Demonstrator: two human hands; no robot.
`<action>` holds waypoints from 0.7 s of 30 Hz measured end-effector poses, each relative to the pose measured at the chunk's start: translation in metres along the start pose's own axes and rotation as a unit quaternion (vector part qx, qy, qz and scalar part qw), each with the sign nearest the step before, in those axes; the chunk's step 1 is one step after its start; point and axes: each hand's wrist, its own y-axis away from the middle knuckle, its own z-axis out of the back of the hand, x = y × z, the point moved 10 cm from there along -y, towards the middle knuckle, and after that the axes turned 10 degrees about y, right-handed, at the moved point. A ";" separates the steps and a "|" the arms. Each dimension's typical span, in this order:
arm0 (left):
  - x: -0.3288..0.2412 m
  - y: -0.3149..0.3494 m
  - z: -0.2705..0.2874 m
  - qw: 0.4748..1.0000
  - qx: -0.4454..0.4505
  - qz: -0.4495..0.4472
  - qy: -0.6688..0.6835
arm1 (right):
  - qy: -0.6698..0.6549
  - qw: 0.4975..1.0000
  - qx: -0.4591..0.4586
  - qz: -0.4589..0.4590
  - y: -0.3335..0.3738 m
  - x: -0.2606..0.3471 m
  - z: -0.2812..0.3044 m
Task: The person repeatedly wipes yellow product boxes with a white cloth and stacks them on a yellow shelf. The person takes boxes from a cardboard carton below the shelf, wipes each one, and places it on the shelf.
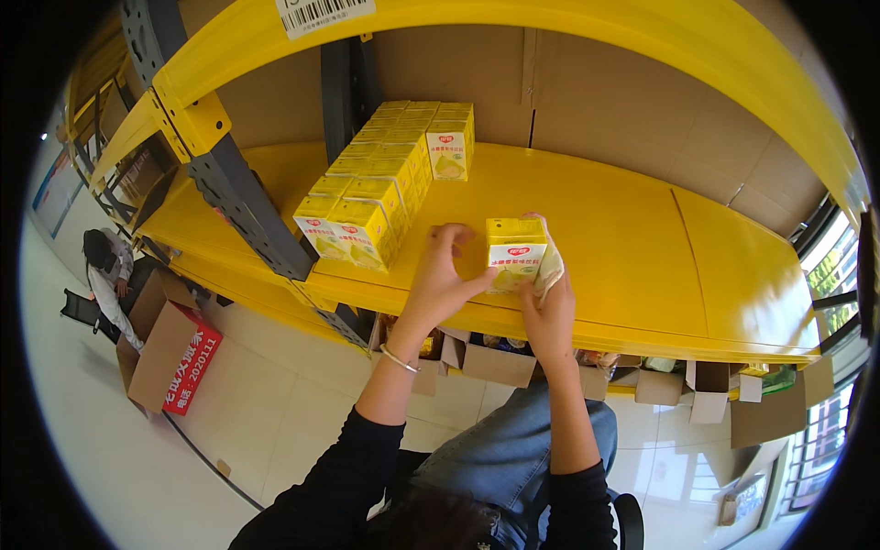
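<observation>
Just above the front part of the yellow shelf, a small yellow-and-white drink carton (pixel 515 257) stands upright in my right hand (pixel 552 316). My right fingers reach round its right side, with a white cloth (pixel 551 272) between palm and carton. My left hand (pixel 441 280) is left of the carton, fingers curved and apart. Its thumb tip comes up to the carton's lower left edge; whether it touches, I cannot tell. Farther left, rows of matching drink cartons (pixel 365 206) are packed closely together on the shelf, a shorter row at their back right.
The yellow shelf (pixel 605 220) has a grey upright post (pixel 252 206) at left and a yellow beam (pixel 513 16) overhead. Opened cardboard boxes (pixel 500 365) line the level below. On the far left, a person (pixel 108 270) bends beside a large box (pixel 165 353).
</observation>
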 end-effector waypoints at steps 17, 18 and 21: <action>0.093 -0.044 0.024 0.976 -0.078 0.109 0.172 | 0.149 0.985 0.077 -0.030 -0.064 0.000 -0.080; 0.092 -0.049 0.026 0.984 -0.096 0.092 0.122 | 0.150 0.985 0.082 -0.035 -0.071 0.000 -0.087; 0.109 -0.059 0.015 0.976 -0.162 0.049 0.134 | 0.163 0.982 0.088 -0.047 -0.090 -0.003 -0.110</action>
